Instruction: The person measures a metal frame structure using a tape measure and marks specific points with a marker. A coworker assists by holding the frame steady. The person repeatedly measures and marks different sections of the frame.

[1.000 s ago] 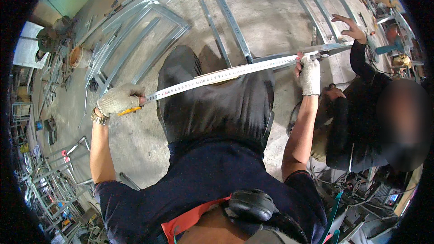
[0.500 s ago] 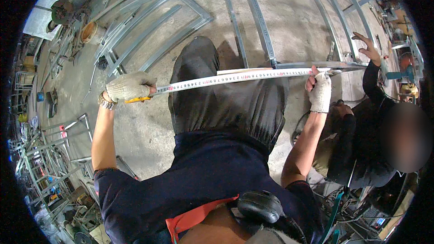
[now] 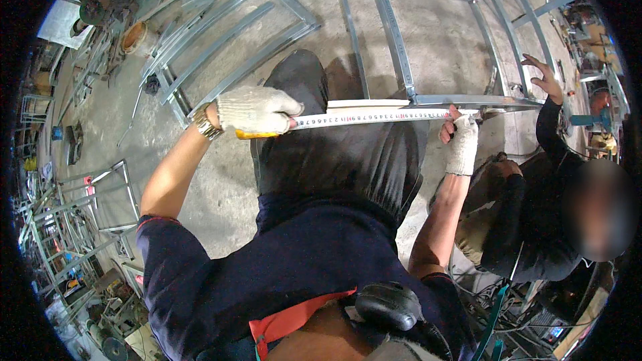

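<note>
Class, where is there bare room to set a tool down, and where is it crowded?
Bare floor shows between the left forearm and the dark trousers, and between bars of the metal frame beyond the tape measure. It is crowded at lower left, with jumbled frames, and lower right, with cables near the co-worker.

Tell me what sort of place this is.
Probably a metal workshop: there's a large silvery metal frame ahead, a grey concrete-looking floor, and a measuring tape stretched between the gloved left hand and right hand.
</note>
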### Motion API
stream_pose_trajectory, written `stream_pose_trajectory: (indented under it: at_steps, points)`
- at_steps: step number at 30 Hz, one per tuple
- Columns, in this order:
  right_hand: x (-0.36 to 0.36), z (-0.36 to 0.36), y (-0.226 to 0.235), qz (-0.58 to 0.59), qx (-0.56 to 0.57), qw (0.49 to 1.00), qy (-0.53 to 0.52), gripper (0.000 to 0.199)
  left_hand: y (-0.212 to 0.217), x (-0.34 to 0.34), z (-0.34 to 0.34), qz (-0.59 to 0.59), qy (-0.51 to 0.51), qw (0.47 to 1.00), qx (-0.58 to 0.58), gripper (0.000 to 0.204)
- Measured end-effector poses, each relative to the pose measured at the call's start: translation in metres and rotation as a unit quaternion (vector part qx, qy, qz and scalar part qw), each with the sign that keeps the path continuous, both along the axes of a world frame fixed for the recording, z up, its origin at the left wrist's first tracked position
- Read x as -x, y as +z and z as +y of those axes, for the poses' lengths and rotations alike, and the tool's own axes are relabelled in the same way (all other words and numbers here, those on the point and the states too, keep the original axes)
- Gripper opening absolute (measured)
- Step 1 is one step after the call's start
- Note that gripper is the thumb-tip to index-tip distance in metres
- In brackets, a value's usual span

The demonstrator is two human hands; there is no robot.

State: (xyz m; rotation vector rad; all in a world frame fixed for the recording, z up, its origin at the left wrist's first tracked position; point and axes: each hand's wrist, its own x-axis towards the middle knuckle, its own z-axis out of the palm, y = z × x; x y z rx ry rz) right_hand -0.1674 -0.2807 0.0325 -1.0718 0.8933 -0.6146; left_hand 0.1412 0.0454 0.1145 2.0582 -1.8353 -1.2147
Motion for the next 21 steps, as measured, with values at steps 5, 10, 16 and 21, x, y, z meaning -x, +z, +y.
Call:
stream_pose_trajectory:
  at_steps: [5, 10, 16, 21]
  points:
    - [0.0, 0.013, 0.001, -0.037, -0.029, 0.998, -0.033, 0.019, -0.002, 0.006, -0.014, 0.003, -0.02, 1.0, 0.001, 0.038]
    - [-0.002, 0.015, 0.005, -0.032, -0.021, 0.999, -0.015, 0.022, -0.003, 0.004, -0.018, -0.004, -0.014, 0.999, -0.031, 0.045]
    - [-0.008, 0.029, 0.014, -0.013, 0.031, 0.999, -0.008, 0.023, -0.011, 0.009, -0.015, 0.019, 0.036, 0.997, 0.058, 0.046]
    - [-0.014, 0.03, 0.022, -0.03, 0.044, 0.998, -0.012, 0.024, -0.014, 0.006, -0.027, 0.078, 0.042, 0.996, 0.007, 0.039]
